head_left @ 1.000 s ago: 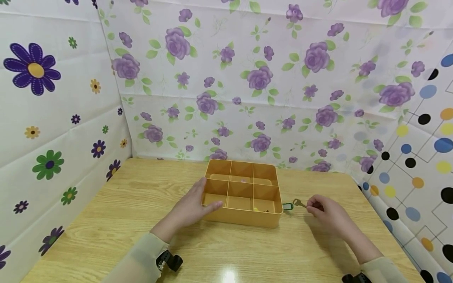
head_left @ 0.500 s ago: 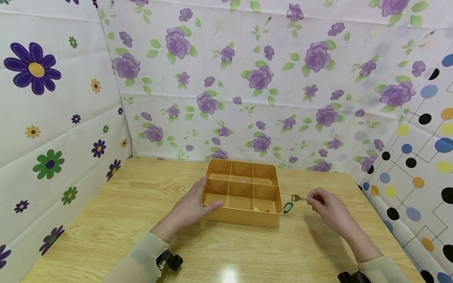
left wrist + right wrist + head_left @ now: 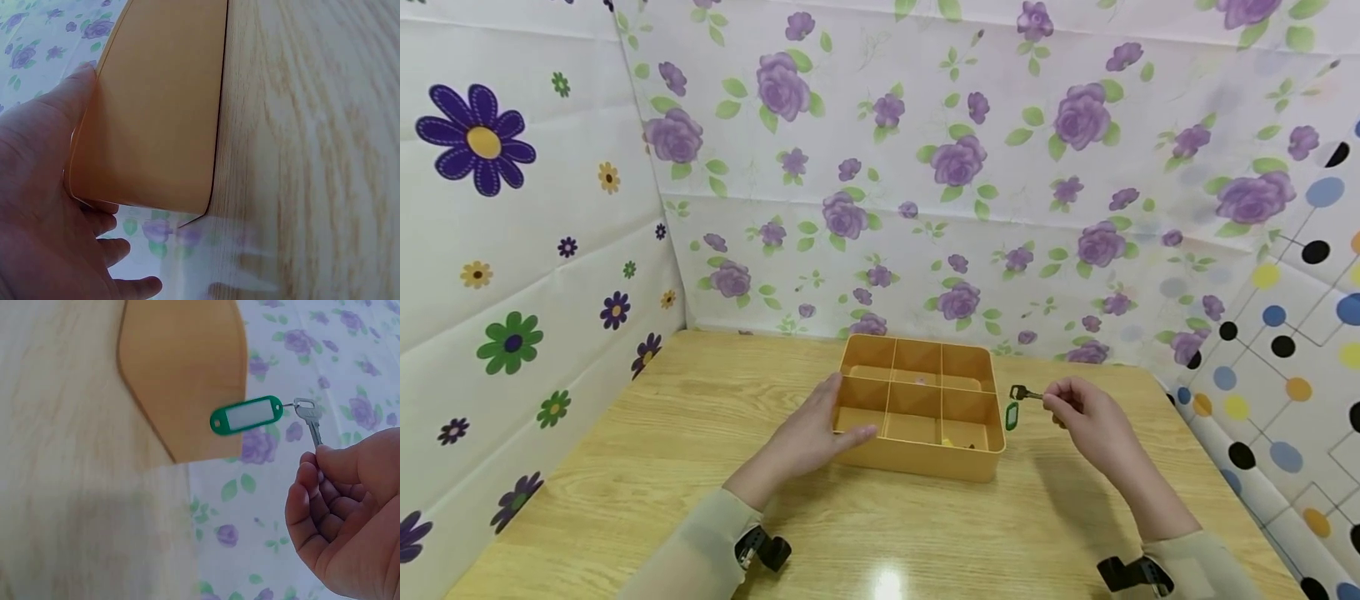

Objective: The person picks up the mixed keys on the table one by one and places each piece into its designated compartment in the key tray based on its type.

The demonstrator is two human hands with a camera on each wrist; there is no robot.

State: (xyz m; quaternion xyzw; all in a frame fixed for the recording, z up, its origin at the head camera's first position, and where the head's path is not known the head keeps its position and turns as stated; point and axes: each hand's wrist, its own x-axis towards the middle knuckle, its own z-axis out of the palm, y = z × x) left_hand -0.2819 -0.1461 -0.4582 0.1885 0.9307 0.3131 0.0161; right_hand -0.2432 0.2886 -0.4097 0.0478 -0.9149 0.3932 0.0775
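My right hand (image 3: 1092, 421) pinches a metal key (image 3: 1024, 392) by its blade between thumb and index finger, just right of the organizer box. From the key's head hangs a green key tag (image 3: 246, 415) with a white label, joined by a small ring. The orange-tan organizer box (image 3: 917, 460) has several open compartments. At its front left corner rests my left hand (image 3: 805, 435), thumb along the front rim and fingers along the left side, fairly straight. In the left wrist view its thumb (image 3: 74, 94) lies against the box edge.
A small yellow piece (image 3: 947, 442) and a dark bit lie in the front right compartment. Something small and pinkish (image 3: 921, 381) is in the back middle one. The wooden table (image 3: 715, 383) ends at flowered cloth walls (image 3: 820, 275) behind and at the sides.
The right hand has risen and shifted slightly toward the box with the key. The tag has swung down to hang below the key's head. The left hand stays at the box corner.
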